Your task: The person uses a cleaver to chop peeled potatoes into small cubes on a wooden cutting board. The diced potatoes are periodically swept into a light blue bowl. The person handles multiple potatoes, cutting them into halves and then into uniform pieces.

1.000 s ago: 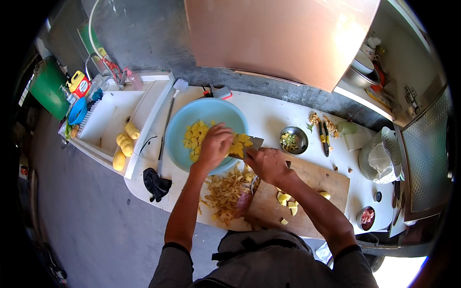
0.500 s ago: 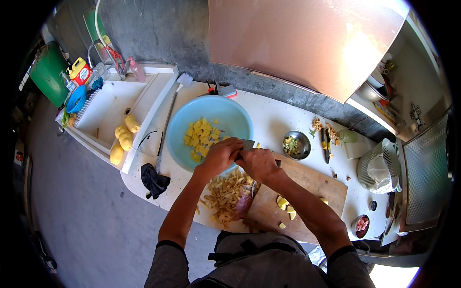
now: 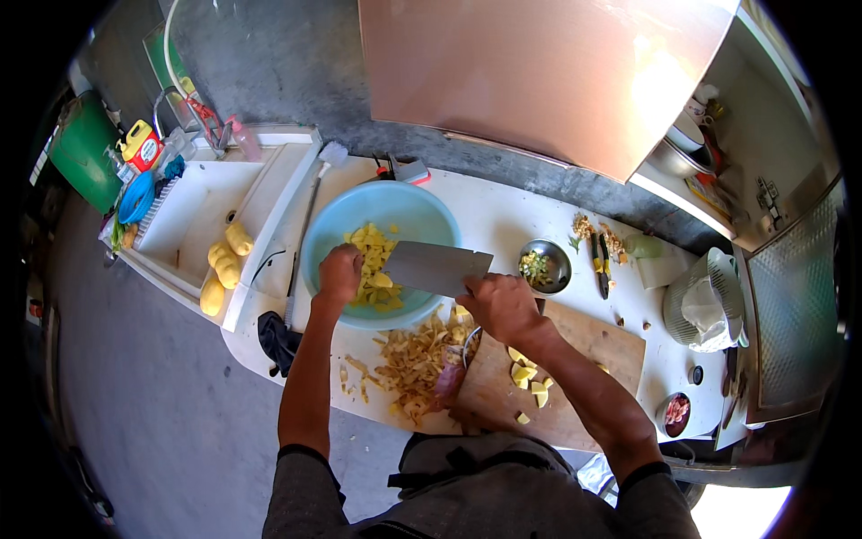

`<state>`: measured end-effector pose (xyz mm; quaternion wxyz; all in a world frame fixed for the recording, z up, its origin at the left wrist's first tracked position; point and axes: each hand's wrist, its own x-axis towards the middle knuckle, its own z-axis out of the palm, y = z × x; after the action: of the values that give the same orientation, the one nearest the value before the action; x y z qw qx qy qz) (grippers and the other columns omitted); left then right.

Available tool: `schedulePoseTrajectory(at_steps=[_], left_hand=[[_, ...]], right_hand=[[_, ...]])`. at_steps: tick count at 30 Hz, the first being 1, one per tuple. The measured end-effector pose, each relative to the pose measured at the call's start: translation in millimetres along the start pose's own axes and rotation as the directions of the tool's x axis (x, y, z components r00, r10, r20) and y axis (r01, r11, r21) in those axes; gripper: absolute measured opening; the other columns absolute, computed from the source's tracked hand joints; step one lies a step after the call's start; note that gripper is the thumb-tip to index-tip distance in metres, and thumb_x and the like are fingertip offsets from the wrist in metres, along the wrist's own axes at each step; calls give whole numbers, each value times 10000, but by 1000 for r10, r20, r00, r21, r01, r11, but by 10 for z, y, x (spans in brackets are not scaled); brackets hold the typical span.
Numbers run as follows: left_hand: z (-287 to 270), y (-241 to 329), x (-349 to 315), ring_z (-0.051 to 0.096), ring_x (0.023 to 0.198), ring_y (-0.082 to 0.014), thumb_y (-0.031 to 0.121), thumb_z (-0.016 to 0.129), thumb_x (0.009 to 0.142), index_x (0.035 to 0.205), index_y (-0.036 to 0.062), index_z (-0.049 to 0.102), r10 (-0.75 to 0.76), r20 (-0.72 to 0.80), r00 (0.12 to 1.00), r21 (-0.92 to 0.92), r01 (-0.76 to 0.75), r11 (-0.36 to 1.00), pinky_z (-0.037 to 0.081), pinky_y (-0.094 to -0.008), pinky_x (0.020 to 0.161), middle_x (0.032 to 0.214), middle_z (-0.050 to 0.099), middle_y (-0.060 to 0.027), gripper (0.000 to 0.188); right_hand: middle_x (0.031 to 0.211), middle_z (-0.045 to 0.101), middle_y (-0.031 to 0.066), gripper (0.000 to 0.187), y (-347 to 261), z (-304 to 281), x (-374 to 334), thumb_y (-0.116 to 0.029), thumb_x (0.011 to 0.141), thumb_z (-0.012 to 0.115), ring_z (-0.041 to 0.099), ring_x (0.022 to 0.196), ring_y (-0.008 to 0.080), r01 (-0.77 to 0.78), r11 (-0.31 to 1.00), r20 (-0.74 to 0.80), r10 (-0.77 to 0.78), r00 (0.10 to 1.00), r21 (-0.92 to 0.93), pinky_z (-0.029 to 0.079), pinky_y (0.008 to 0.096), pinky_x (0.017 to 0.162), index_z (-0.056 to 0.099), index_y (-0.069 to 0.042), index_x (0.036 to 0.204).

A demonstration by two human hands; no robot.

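We observe the right hand (image 3: 503, 305) closed around the handle of a cleaver (image 3: 437, 267), its broad blade extending over the light-blue basin (image 3: 409, 208). We find cut yellow pieces (image 3: 370, 242) inside that basin. The left hand (image 3: 341, 271) appears curled over the basin's left side; we cannot tell how tightly, or whether it grips anything.

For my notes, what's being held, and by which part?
The right hand holds the cleaver at its handle end. The left hand is over the blue bowl; whether it holds anything cannot be told.
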<state>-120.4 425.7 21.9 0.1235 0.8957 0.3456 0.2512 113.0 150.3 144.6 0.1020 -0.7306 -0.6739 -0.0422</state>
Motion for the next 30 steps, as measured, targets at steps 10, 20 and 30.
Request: schedulePoseTrajectory(at_steps=[10, 20, 30], left_hand=[[-285, 828, -28, 704, 1054, -386, -10, 764, 875, 974, 1, 727, 265, 49, 963, -278, -242, 930, 576, -472, 901, 1112, 740, -153, 106], [-22, 1541, -236, 679, 1067, -380, -62, 707, 833, 1034, 5, 730, 396, 89, 914, -377, -337, 863, 570, -473, 886, 1126, 718, -149, 213], [710, 2084, -235, 613, 1193, -424, -98, 645, 790, 1052, -18, 727, 454, 398, 797, -2, -494, 869, 518, -529, 1010, 1179, 684, -193, 285]], right_hand=[[955, 765, 145, 316, 157, -99, -215, -411, 1046, 678, 760, 898, 339, -145, 987, 74, 140, 987, 64, 578, 476, 775, 697, -111, 1141], [750, 736, 171, 317, 386, -601, -1414, -284, 985, 818, 672, 630, 202, -492, 627, 57, 582, 811, 604, 534, 379, 628, 798, -35, 1180], [637, 511, -23, 394, 281, -580, -3117, -174, 939, 848, 432, 605, 58, -725, 248, 246, 830, 501, 642, 384, 302, 559, 771, 28, 1268]])
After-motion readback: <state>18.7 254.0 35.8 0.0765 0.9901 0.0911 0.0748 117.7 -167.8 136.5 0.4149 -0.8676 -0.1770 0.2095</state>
